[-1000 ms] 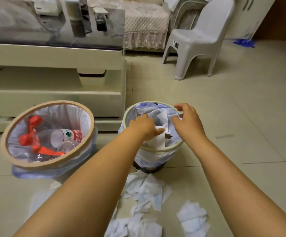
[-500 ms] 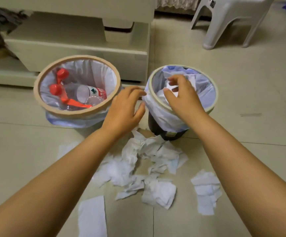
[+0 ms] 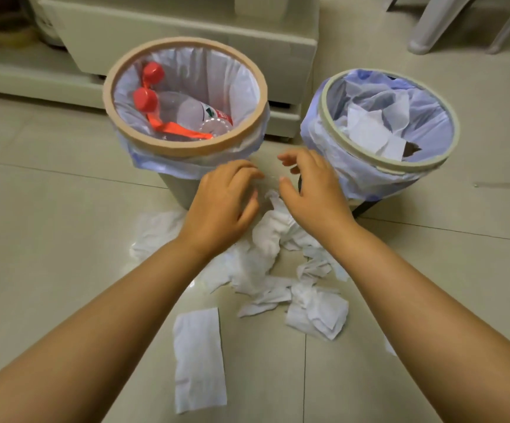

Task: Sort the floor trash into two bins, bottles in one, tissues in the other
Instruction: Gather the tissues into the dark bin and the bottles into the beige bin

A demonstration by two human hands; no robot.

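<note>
Two lined bins stand on the tiled floor. The left bin (image 3: 183, 149) has a tan rim and holds clear bottles (image 3: 192, 112) with red caps. The right bin (image 3: 369, 164) has a pale rim and holds white tissues (image 3: 372, 132). Several crumpled tissues (image 3: 272, 236) lie in a heap in front of the bins, with a flat tissue (image 3: 200, 358) nearer me. My left hand (image 3: 223, 206) and my right hand (image 3: 314, 190) hover low over the far end of the heap, between the bins, fingers loosely bent and holding nothing.
A cream low cabinet (image 3: 186, 32) runs behind the bins. The legs of a grey plastic chair (image 3: 427, 29) stand at the back right. Bare tiles (image 3: 49, 254) spread to the left and right of the heap.
Both hands have left the right bin and come down to the tissue heap on the floor. The tissue they carried now lies in the right bin. My view has tilted down.
</note>
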